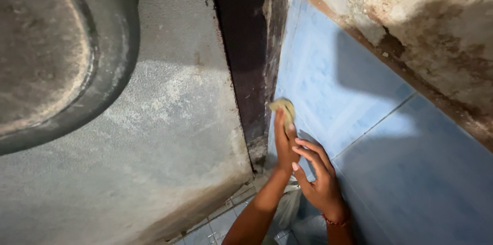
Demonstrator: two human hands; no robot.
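My left hand (284, 145) reaches up along the blue tiled wall (359, 101) and presses a small yellowish scrub pad (284, 108) against the tile, right beside the dark corner. Just below and to the right, my right hand (317, 177) lies flat on the same wall with its fingers spread and nothing in it. A red band (335, 221) circles that wrist.
A dark, stained vertical strip (245, 60) runs between the tiles and a rough grey concrete slab (169, 122) with a rounded basin (46, 50) at the upper left. Crumbling stained plaster (436, 24) borders the tiles at the upper right. Small floor tiles (221, 224) show at the bottom.
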